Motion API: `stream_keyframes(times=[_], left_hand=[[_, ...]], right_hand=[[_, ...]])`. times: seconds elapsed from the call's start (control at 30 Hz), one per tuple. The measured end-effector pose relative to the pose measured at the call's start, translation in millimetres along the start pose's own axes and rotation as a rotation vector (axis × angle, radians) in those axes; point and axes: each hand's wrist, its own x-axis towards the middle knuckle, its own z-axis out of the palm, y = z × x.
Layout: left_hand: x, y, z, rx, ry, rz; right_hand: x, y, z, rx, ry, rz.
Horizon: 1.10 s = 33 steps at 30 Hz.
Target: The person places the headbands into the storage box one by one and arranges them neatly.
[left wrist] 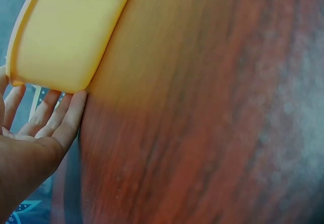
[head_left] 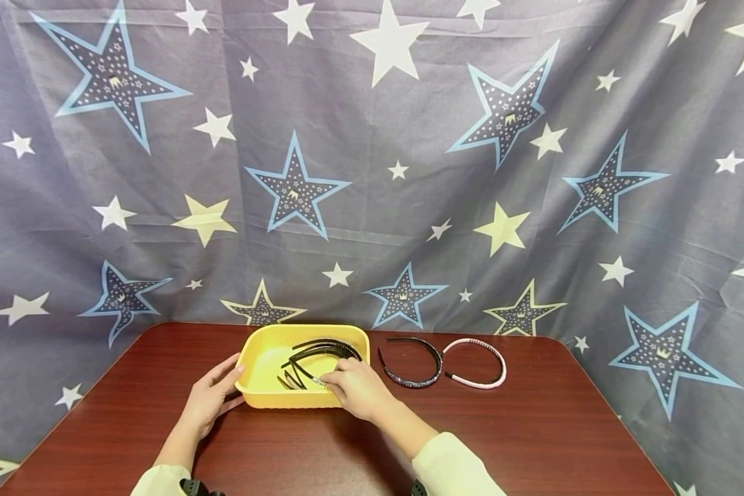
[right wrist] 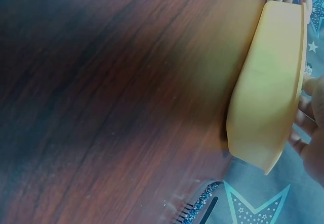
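Observation:
A yellow plastic tub [head_left: 266,399] sits on the table with several dark headbands [head_left: 322,348] inside it. At the tub's left end my left hand [head_left: 207,399] touches the outer wall and rim, fingers fairly straight; the left wrist view shows the fingertips [left wrist: 77,98] against the wall. Over the tub's right front, my right hand [head_left: 356,387] pinches a headband with a sparkly silver part [head_left: 318,381]. The tub wall hides that headband in the right wrist view, where only part of the hand [right wrist: 314,118] shows behind the rim.
Right of the tub lie a black glittery headband [head_left: 418,382] and a pink headband [head_left: 499,372], close together. The reddish-brown wooden table [head_left: 533,441] has a grey star-patterned cloth [head_left: 359,227] hanging behind it.

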Motion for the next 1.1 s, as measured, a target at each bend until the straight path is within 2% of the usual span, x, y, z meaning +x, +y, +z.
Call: stream_keyframes(times=[0.23, 0.7, 1.1], left_hand=[[-0.2, 0.7, -0.2, -0.004, -0.001, -0.004], [-1.1, 1.1, 0.2, 0.005, -0.001, -0.001], [2.1, -2.6, -0.1, 0.004, 0.002, -0.004]], right_hand=[[1.3, 0.3, -2.3, 0.022, 0.011, 0.006], [1.3, -0.4, 3.0, 0.033, -0.015, 0.034], [-0.5, 1.7, 3.8, 0.04, 0.016, 0.019]])
